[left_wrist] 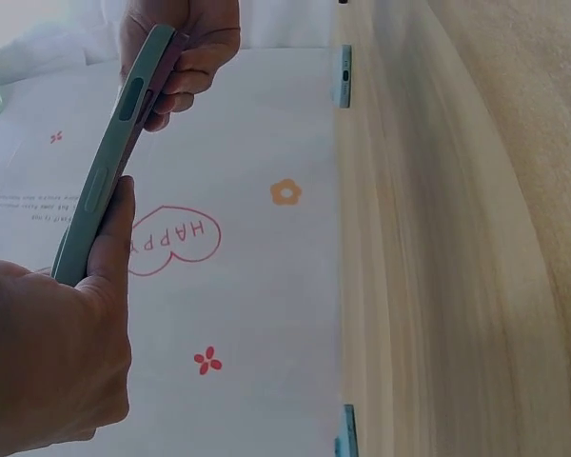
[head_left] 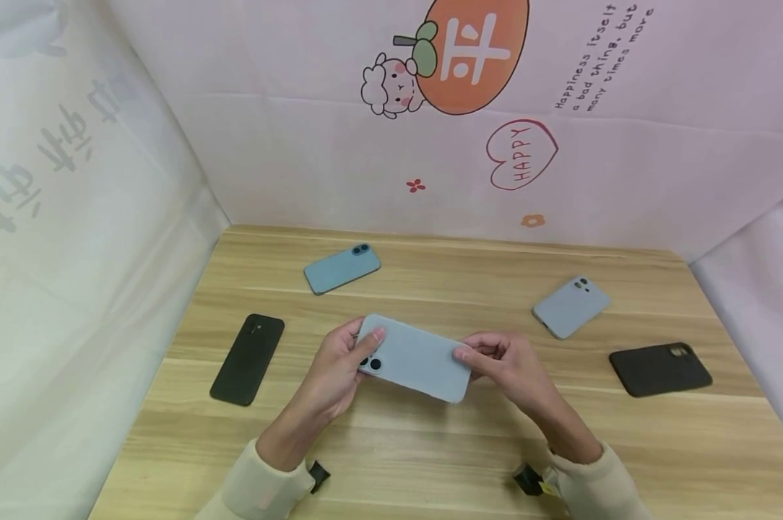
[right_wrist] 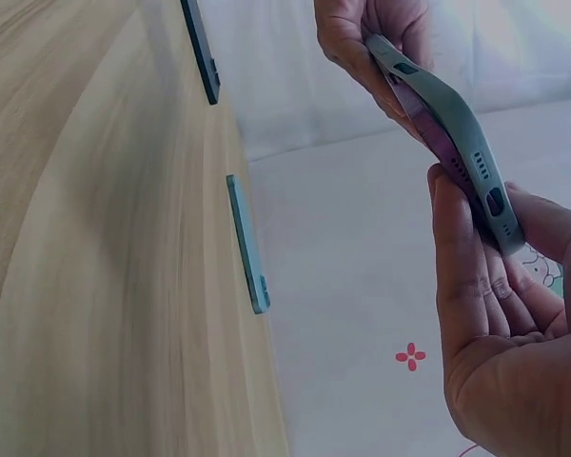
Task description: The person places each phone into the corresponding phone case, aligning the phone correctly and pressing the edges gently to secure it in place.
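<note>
Above the middle of the table, a phone in a light blue case (head_left: 417, 359) is held between both hands, case back up and slightly tilted. The left hand (head_left: 336, 365) grips its camera end, thumb on the back. At the other end, the right hand (head_left: 505, 365) pinches the edge with its thumb on top. In the right wrist view the purplish phone (right_wrist: 440, 143) shows under the case shell (right_wrist: 462, 119), with part of its edge standing out of the rim. The left wrist view shows the case's side (left_wrist: 114, 143) with its button cutout.
A blue phone (head_left: 341, 270) lies at the back left and a black phone (head_left: 248, 359) at the left. To the right are a pale blue phone or case (head_left: 571, 308) and a black case (head_left: 659, 370). White printed cloth (head_left: 313, 173) walls the wooden table (head_left: 391, 462).
</note>
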Action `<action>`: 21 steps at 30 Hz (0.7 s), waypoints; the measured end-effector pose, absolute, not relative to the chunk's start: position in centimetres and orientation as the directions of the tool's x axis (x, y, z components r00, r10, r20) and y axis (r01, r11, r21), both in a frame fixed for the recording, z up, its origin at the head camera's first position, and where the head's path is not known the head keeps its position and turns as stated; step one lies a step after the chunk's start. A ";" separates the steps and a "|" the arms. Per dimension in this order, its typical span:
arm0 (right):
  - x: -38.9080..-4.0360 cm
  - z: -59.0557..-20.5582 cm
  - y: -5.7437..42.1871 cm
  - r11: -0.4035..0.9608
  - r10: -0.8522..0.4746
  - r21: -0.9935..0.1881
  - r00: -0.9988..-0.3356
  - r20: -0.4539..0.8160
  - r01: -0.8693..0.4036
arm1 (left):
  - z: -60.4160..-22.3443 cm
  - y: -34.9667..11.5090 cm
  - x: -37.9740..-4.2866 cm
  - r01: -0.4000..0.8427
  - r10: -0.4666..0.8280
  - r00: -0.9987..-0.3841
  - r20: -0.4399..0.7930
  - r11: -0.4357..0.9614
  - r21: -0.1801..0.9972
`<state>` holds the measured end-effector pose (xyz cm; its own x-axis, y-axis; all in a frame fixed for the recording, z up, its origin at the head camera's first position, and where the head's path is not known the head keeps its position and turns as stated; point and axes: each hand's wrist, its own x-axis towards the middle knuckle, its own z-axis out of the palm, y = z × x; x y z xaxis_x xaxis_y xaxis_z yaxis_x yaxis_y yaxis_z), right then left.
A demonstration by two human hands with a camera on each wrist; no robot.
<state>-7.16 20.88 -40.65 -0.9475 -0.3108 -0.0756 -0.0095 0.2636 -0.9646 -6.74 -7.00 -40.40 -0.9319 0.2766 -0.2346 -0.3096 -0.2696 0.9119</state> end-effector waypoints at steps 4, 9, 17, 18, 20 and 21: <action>-7.2 -40.4 20.8 0.270 -0.293 -0.963 -0.951 -0.099 0.017 | -40.1 -6.9 -6.7 -0.308 0.266 -0.935 -0.235 -0.281 0.909; -7.3 -40.3 20.6 0.257 -0.267 -0.964 -0.955 -0.130 0.060 | -40.1 -6.8 -6.7 -0.316 0.243 -0.938 -0.247 -0.305 0.898; -7.1 -40.4 20.3 0.227 -0.279 -0.973 -0.953 -0.115 0.051 | -40.1 -6.6 -6.8 -0.307 0.207 -0.947 -0.247 -0.344 0.887; -7.1 -40.5 20.3 0.227 -0.279 -0.973 -0.953 -0.115 0.051 | -40.0 -6.6 -6.8 -0.304 0.204 -0.948 -0.246 -0.344 0.888; -7.1 -40.5 20.2 0.222 -0.281 -0.973 -0.952 -0.122 0.059 | -40.1 -6.6 -6.9 -0.302 0.194 -0.949 -0.247 -0.355 0.885; -7.1 -40.5 20.1 0.212 -0.289 -0.975 -0.949 -0.127 0.066 | -40.1 -6.5 -6.9 -0.303 0.185 -0.950 -0.251 -0.362 0.882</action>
